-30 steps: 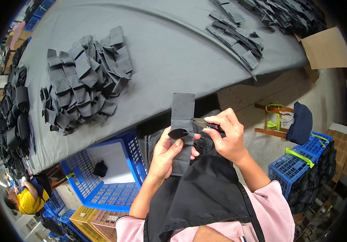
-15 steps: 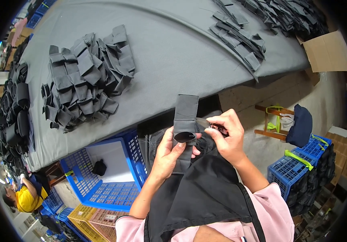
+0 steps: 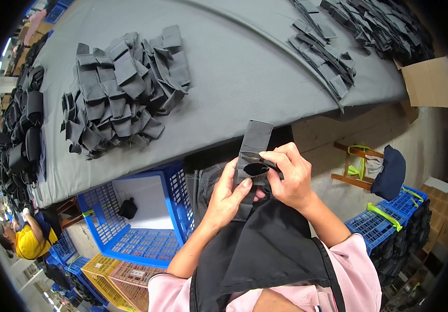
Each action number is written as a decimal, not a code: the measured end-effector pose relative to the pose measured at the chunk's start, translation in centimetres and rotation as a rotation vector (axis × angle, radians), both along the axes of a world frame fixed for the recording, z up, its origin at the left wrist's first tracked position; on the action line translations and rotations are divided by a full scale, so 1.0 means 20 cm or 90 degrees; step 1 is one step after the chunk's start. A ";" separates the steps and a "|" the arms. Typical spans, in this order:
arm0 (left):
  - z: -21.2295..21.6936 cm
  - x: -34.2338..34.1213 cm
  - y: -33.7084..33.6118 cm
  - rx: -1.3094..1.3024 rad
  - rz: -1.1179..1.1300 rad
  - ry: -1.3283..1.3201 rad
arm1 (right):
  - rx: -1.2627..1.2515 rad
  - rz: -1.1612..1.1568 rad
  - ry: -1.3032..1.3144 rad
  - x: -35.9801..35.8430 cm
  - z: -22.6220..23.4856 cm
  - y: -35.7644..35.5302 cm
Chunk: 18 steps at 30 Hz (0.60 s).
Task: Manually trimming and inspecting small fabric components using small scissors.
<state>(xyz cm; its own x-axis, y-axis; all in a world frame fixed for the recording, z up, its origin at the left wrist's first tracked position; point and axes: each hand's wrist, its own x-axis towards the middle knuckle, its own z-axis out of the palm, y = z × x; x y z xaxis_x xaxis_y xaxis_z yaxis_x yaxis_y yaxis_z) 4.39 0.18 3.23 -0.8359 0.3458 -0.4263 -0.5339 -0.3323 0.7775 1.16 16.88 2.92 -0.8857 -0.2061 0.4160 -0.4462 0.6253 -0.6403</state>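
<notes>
My left hand (image 3: 226, 202) grips a dark grey fabric strip (image 3: 257, 135), its thumb pressed on the front and the other fingers behind. A black oval piece (image 3: 255, 169) shows on the strip's lower part; whether it is attached, I cannot tell. From the right, my right hand (image 3: 292, 179) closes round a pair of thread snips (image 3: 252, 156), mostly hidden by the fingers. Their metal blades lie across the strip just above the oval. More dark fabric bunches below the strip, over the black apron (image 3: 265, 249).
A grey-covered table (image 3: 224, 78) bears piled fabric strips (image 3: 114, 93) at left and more strips (image 3: 385, 31) at far right. A blue crate (image 3: 146, 249) stands below left. On the right are a wooden stool (image 3: 351, 179) and stacked blue crates (image 3: 380, 223). Another person (image 3: 31, 239) is at far left.
The snips have moved from the strip's right side across its front, just above the oval. The strip now leans a little to the right, and the whole view has shifted slightly.
</notes>
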 end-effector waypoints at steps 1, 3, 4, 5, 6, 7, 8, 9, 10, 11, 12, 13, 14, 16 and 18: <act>0.00 0.00 0.00 -0.004 -0.005 -0.010 | -0.037 0.004 -0.036 0.00 0.00 0.00; 0.02 -0.01 0.00 -0.006 -0.003 -0.013 | -0.074 0.009 -0.073 0.00 -0.01 0.00; 0.02 -0.01 0.01 -0.008 -0.002 -0.016 | -0.072 0.014 -0.068 0.00 -0.01 0.00; 0.02 0.00 0.01 -0.007 -0.001 -0.016 | -0.070 0.019 -0.062 0.00 -0.02 0.00; 0.01 0.00 0.01 -0.021 0.001 -0.008 | -0.069 0.019 -0.062 -0.01 -0.02 0.00; 0.01 0.00 0.01 -0.035 0.004 0.000 | -0.050 0.016 -0.047 0.00 -0.01 0.00; 0.01 0.00 0.01 -0.034 0.003 0.000 | -0.030 0.013 -0.032 0.00 -0.01 -0.01; 0.01 0.01 0.01 -0.052 0.006 0.009 | -0.029 0.013 -0.032 0.00 -0.01 -0.01; 0.01 0.01 0.01 -0.071 0.009 0.018 | -0.010 0.009 -0.009 0.01 -0.01 -0.01; 0.01 0.01 0.01 -0.071 0.010 0.018 | 0.008 0.006 0.015 0.01 -0.01 -0.01; 0.01 0.02 0.02 -0.085 0.010 0.020 | 0.008 0.007 0.015 0.01 -0.02 -0.01; 0.01 0.02 0.02 -0.099 0.011 0.021 | 0.020 0.002 0.042 0.01 -0.03 -0.01; 0.01 0.02 0.02 -0.099 0.012 0.021 | 0.033 -0.005 0.069 0.01 -0.04 -0.01; 0.02 0.02 0.02 -0.110 -0.003 0.020 | 0.021 -0.007 0.051 0.02 -0.04 0.00; 0.01 0.02 0.01 -0.113 -0.002 0.026 | 0.009 -0.009 0.034 0.02 -0.02 -0.01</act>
